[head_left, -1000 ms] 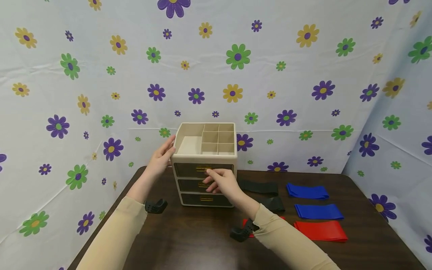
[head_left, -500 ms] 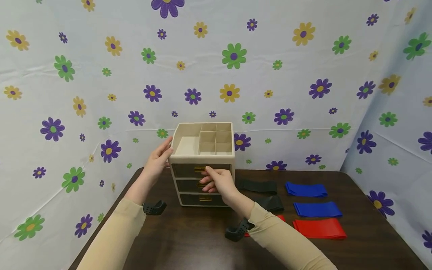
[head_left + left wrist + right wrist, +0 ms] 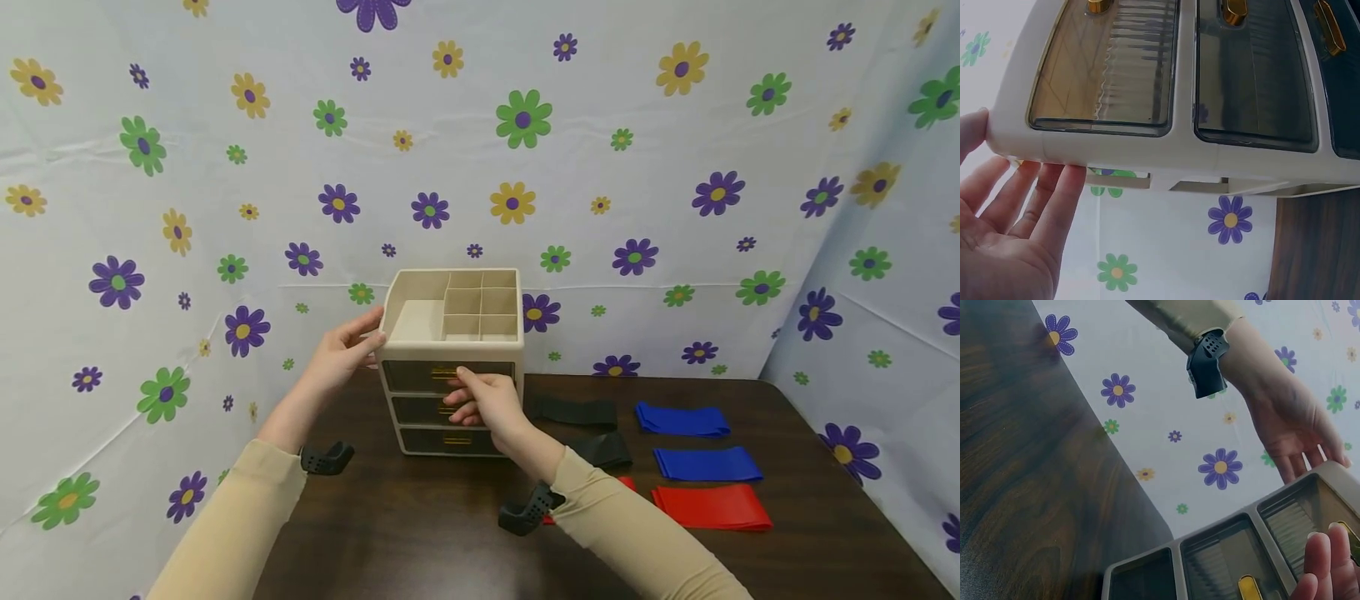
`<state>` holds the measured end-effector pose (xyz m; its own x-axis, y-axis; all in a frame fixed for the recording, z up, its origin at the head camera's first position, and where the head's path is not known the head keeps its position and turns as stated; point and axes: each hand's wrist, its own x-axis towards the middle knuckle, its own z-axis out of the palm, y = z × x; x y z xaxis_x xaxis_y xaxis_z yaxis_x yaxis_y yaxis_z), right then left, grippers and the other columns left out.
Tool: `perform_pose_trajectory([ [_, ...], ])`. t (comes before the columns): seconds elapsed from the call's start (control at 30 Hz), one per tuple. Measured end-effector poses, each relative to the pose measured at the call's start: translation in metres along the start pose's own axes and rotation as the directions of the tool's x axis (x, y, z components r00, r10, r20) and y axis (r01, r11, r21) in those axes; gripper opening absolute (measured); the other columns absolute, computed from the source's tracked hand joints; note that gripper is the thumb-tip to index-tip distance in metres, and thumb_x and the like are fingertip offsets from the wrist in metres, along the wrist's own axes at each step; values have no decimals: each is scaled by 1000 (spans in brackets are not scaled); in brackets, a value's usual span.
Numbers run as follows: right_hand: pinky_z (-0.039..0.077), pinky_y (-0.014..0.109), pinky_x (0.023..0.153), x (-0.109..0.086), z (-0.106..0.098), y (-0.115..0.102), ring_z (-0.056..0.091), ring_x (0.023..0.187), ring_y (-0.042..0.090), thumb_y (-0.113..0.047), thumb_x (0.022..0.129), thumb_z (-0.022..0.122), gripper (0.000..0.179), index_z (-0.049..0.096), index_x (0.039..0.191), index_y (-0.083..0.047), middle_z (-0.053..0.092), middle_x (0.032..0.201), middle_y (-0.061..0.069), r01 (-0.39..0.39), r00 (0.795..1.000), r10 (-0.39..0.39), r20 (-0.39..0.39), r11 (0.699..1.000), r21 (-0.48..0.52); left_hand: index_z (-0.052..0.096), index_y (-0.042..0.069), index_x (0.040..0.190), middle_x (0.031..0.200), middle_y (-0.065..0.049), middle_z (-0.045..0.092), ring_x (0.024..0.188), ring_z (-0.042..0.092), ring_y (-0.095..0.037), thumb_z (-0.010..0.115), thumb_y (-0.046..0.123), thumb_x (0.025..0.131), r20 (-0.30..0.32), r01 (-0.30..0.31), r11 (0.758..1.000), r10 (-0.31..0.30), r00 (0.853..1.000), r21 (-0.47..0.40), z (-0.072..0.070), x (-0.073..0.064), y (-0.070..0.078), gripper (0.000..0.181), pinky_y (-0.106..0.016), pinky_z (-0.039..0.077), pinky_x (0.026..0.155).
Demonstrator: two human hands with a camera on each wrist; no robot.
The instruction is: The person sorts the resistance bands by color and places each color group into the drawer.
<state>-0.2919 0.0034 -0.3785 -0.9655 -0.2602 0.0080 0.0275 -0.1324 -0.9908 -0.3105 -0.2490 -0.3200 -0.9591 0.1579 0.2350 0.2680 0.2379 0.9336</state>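
Observation:
A cream desktop drawer organizer [image 3: 420,351] with three dark see-through drawers and gold handles stands on the table. Its upper tray is divided into compartments. My left hand [image 3: 333,360] touches the organizer's left side with fairly straight fingers, its thumb at the front top corner; the left wrist view shows those fingers [image 3: 1044,206] along the side edge. At the front, my right hand [image 3: 491,408] has thumb and index finger at the right end of the top drawer handle [image 3: 441,374], seemingly pinching it. The other fingers are loosely bent. All the drawers look closed.
Right of the organizer lie folded flat bands: black bands [image 3: 577,413], blue bands [image 3: 708,464] and a red band [image 3: 712,507]. Another red one is mostly hidden under the right forearm. The dark wooden table [image 3: 405,525] meets a flower-print cloth [image 3: 600,100] behind.
My left hand has shifted slightly outward, its fingers still at the organizer's side. My right hand keeps its place at the top handle. The whole view has shifted a little.

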Motion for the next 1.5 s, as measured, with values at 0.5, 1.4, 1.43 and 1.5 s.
perform_pose_trajectory([
  [0.5,51,22,50,-6,1,2,63,50,10,-35,99,56,44,69,108,7,69,70,2,15,1000,-15,3,1000,19,40,12,149,131,-24,47,95,59,-8,59,21,98,-38,25,995,-22,999,92,0,1,-1,55,-35,53,86],
  [1.4,47,21,48,-49,16,14,62,47,10,-38,97,58,48,68,111,7,73,81,9,55,998,-57,33,998,35,39,13,150,124,-22,48,92,59,-8,59,23,98,-35,30,993,-26,999,115,-2,2,-1,56,-24,54,77],
  [1.43,47,22,48,-50,16,15,62,47,10,-38,97,58,48,68,111,7,73,81,9,52,998,-54,34,998,35,39,13,150,124,-22,48,92,59,-7,59,23,98,-34,27,993,-23,999,117,-2,2,-1,56,-24,54,77],
  [1.5,47,22,48,-52,17,15,62,48,11,-38,96,59,48,69,110,7,73,81,10,47,998,-48,38,998,34,39,13,150,124,-23,49,92,59,-8,59,23,98,-33,24,993,-21,999,117,-2,2,-2,56,-24,54,77],
])
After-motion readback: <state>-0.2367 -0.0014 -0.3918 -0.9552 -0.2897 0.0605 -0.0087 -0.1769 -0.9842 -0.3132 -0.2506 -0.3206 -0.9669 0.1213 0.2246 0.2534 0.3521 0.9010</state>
